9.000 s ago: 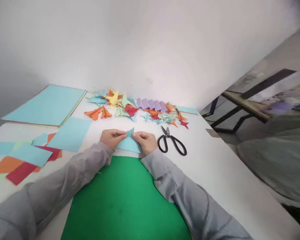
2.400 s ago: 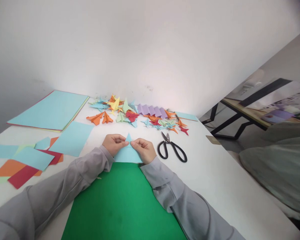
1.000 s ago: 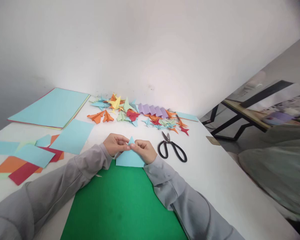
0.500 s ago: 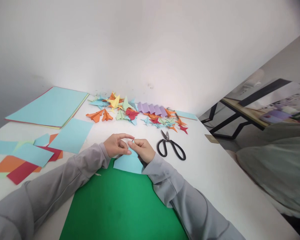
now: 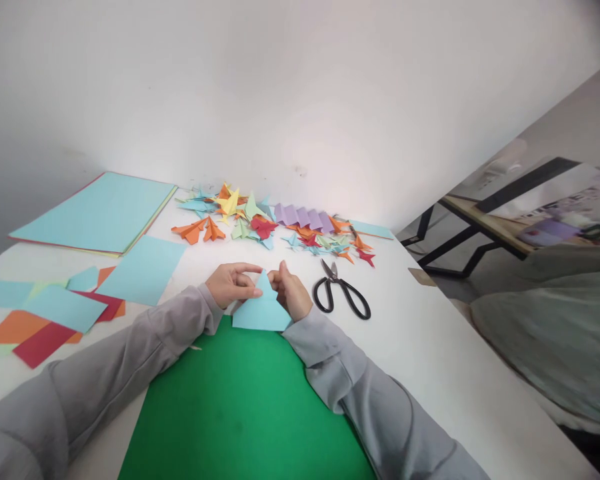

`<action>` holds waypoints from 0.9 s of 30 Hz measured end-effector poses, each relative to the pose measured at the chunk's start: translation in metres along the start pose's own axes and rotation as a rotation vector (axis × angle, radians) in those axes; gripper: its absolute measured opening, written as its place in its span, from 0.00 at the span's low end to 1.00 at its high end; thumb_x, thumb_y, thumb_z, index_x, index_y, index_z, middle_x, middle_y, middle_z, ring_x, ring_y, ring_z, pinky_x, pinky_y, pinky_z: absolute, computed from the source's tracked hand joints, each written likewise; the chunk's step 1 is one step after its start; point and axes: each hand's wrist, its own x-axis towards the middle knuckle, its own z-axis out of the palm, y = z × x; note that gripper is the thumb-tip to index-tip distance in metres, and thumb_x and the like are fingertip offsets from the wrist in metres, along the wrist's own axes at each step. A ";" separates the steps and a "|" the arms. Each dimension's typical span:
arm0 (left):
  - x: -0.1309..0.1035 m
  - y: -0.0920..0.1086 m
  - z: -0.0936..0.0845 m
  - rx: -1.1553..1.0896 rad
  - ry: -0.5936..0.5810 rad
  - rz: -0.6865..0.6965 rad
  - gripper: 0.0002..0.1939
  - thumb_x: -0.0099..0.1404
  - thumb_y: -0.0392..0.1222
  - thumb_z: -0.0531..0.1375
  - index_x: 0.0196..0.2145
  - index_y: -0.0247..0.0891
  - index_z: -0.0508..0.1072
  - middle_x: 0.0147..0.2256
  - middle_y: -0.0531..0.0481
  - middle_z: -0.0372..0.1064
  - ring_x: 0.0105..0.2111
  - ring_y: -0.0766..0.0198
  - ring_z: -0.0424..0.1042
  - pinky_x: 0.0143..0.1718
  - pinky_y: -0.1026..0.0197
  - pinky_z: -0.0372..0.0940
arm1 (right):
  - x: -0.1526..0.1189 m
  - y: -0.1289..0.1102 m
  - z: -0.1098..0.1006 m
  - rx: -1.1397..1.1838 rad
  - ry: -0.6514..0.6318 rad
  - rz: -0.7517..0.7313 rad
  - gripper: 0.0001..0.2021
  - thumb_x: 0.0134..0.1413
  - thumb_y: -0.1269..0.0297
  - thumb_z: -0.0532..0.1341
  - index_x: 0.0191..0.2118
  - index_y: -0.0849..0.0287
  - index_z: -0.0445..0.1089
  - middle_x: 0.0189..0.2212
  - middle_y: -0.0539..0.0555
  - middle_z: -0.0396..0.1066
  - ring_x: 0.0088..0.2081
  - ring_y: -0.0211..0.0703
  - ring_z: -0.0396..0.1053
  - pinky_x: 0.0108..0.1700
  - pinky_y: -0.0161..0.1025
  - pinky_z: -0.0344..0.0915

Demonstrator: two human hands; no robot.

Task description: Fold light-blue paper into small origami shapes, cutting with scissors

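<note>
A light blue folded paper with a pointed top stands tilted over the far edge of a green sheet. My left hand pinches it near the tip, thumb in front and index finger stretched along the upper edge. At the paper's right side is my right hand, its thumb raised apart from the curled fingers. Those fingertips are partly hidden, so whether they touch the paper is unclear. Black-handled scissors lie just right of my right hand.
Folded paper planes in several colours are heaped along the wall, with a pleated purple paper among them. Loose coloured sheets and a large paper stack lie at left. A person's grey-green clothing shows at right.
My right thumb has lifted off the paper's tip, and the right hand has parted slightly from it. The pointed tip now shows, and the paper's lower edge has risen a little.
</note>
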 end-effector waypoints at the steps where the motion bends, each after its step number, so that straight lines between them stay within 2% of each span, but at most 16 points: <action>1: 0.002 -0.001 0.000 -0.039 0.058 0.005 0.29 0.35 0.37 0.69 0.38 0.29 0.69 0.15 0.57 0.66 0.14 0.74 0.60 0.16 0.69 0.54 | 0.001 0.000 -0.001 0.051 -0.008 0.006 0.27 0.40 0.38 0.53 0.18 0.61 0.64 0.11 0.47 0.61 0.14 0.32 0.58 0.16 0.31 0.52; 5: 0.008 -0.006 -0.001 -0.212 0.267 0.041 0.29 0.32 0.40 0.70 0.35 0.30 0.69 0.17 0.55 0.68 0.18 0.70 0.65 0.21 0.66 0.59 | 0.002 -0.001 -0.005 0.206 0.016 -0.100 0.24 0.36 0.40 0.58 0.23 0.60 0.67 0.16 0.49 0.65 0.17 0.36 0.62 0.17 0.33 0.59; 8: 0.012 -0.008 -0.001 -0.298 0.342 0.102 0.28 0.31 0.40 0.70 0.33 0.30 0.69 0.20 0.51 0.71 0.22 0.67 0.68 0.26 0.63 0.62 | 0.001 0.000 -0.007 0.158 -0.005 -0.133 0.17 0.31 0.52 0.66 0.27 0.60 0.69 0.17 0.47 0.66 0.16 0.35 0.63 0.17 0.34 0.62; 11: 0.013 -0.009 -0.001 -0.307 0.373 0.138 0.25 0.32 0.39 0.70 0.31 0.30 0.70 0.21 0.51 0.71 0.22 0.68 0.68 0.26 0.63 0.62 | 0.001 0.005 -0.010 0.022 -0.020 -0.132 0.14 0.31 0.62 0.68 0.28 0.60 0.69 0.18 0.46 0.68 0.16 0.34 0.64 0.18 0.33 0.63; 15: 0.011 -0.007 -0.001 -0.250 0.374 0.145 0.24 0.32 0.39 0.70 0.30 0.30 0.71 0.19 0.52 0.70 0.17 0.71 0.65 0.19 0.66 0.58 | 0.004 0.008 -0.009 0.027 0.074 -0.140 0.11 0.30 0.63 0.68 0.24 0.61 0.69 0.16 0.47 0.68 0.15 0.35 0.64 0.17 0.33 0.61; 20: 0.006 -0.006 -0.004 0.000 0.236 0.104 0.23 0.38 0.40 0.68 0.34 0.30 0.72 0.10 0.56 0.63 0.12 0.71 0.61 0.15 0.68 0.56 | 0.002 0.004 -0.005 0.207 0.174 -0.162 0.10 0.30 0.64 0.68 0.24 0.61 0.71 0.19 0.49 0.71 0.21 0.37 0.66 0.24 0.36 0.64; 24: 0.003 -0.007 -0.004 0.093 0.253 0.066 0.22 0.39 0.41 0.67 0.34 0.30 0.71 0.12 0.54 0.66 0.13 0.68 0.65 0.16 0.67 0.59 | -0.001 0.004 -0.004 0.031 0.122 -0.161 0.12 0.29 0.63 0.68 0.26 0.61 0.72 0.23 0.51 0.73 0.24 0.39 0.67 0.28 0.38 0.64; 27: 0.002 -0.005 0.000 0.095 0.273 0.070 0.19 0.38 0.39 0.68 0.30 0.30 0.70 0.12 0.54 0.66 0.13 0.68 0.66 0.16 0.67 0.61 | -0.002 0.005 -0.004 -0.072 0.126 -0.139 0.11 0.28 0.63 0.69 0.24 0.63 0.72 0.21 0.51 0.72 0.22 0.38 0.65 0.26 0.36 0.62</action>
